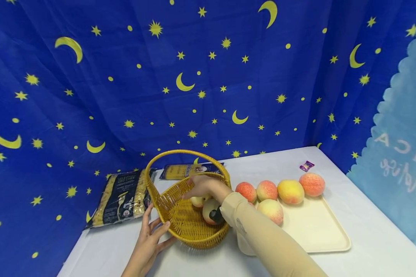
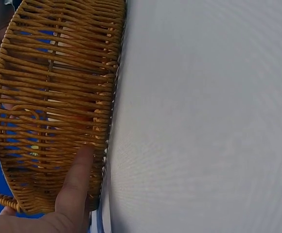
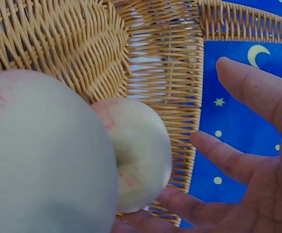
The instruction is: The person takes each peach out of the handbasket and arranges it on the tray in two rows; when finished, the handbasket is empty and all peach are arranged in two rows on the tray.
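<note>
A woven wicker basket (image 1: 187,227) with a tall arched handle stands on the white table. My left hand (image 1: 149,238) holds its near left side, fingertips at the rim by the handle and thumb against the outer wall (image 2: 73,126). Over the basket's right part my right hand (image 1: 208,185) reaches in, its fingers spread apart in the right wrist view. Beside these fingers is one pale peach (image 3: 141,155) with pink marks; a larger-looking peach (image 3: 44,155) fills the lower left. Some lower fingers are partly hidden behind the fruit.
Right of the basket, a cream tray (image 1: 327,231) carries several peaches (image 1: 270,211), partly behind my right sleeve. A purple-wrapped candy (image 1: 306,166) lies behind it. A large pasta bag (image 1: 123,196) and a smaller pasta packet (image 1: 176,172) lie left of and behind the basket.
</note>
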A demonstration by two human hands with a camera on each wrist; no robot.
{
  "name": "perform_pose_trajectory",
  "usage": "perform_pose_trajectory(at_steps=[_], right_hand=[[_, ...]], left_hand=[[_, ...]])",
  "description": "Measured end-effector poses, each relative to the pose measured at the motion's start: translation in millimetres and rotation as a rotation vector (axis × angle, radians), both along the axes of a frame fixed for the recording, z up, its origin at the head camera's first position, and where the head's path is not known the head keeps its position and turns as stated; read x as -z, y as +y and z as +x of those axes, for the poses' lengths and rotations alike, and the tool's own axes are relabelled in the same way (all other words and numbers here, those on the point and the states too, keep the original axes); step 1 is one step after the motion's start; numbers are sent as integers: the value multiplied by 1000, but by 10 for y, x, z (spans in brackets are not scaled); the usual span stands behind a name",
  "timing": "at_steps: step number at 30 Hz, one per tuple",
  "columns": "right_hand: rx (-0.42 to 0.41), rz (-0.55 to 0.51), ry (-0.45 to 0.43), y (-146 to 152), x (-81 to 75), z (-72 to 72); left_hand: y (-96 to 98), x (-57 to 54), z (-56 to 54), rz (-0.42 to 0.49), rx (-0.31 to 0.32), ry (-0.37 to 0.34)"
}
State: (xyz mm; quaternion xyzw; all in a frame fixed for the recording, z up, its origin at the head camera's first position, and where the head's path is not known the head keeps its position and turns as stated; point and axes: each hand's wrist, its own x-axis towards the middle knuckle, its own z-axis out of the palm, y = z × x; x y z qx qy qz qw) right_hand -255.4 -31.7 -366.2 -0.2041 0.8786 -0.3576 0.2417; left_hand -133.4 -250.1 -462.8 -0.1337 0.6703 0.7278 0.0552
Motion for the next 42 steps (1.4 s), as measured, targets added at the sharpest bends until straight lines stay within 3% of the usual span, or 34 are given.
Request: perform_pose_trajectory(at_steps=[8, 17, 28, 35, 42], right_hand=[[-17, 38, 13, -2, 42, -56], [-23, 100, 37, 33, 65, -72], [-50, 225, 123, -18, 143, -106], [-69, 273, 146, -41, 185, -122], [-63, 280, 145, -33, 176, -87]], left_hand=[[13, -16, -4, -9, -5, 5], [35, -54, -19, -15, 16, 57], [113, -15, 102, -28, -76, 111], [164, -18, 189, 0, -119, 88], [178, 13, 203, 33, -144, 59]])
